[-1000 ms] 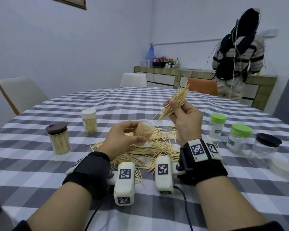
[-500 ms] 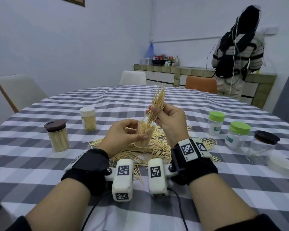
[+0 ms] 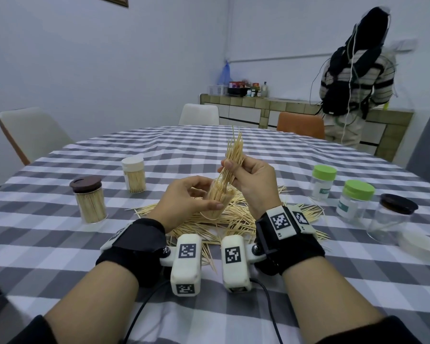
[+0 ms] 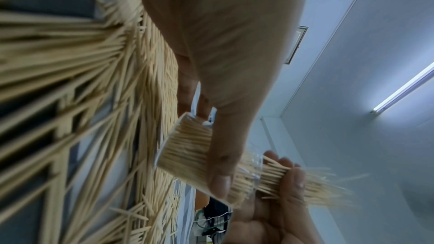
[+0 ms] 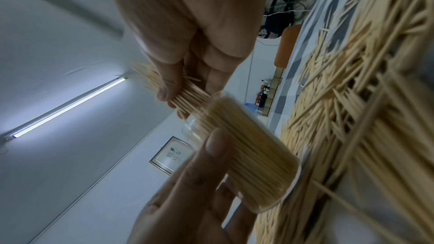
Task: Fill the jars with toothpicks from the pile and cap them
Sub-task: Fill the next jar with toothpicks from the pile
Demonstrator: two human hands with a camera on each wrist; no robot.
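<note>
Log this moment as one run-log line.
step: filling | left hand: holds open jar, tilted | right hand: pinches toothpick bundle, lower ends in jar mouth | pile: remains on table | cap: not on

1. Tablecloth (image 3: 233,316) — grey-and-white check.
2. Toothpick pile (image 3: 236,219) — pale straw-yellow.
3. Held jar (image 3: 216,199) — clear, filled pale yellow.
4. Brown-lidded jar (image 3: 88,198), clear.
5. White-lidded jar (image 3: 133,173).
6. Two green-lidded jars (image 3: 355,198), white with green labels.
7. Wrist straps (image 3: 139,242) — black.
8. Chair (image 3: 301,124), orange.
9. Bystander's top (image 3: 358,78) — black-and-cream stripes.
</note>
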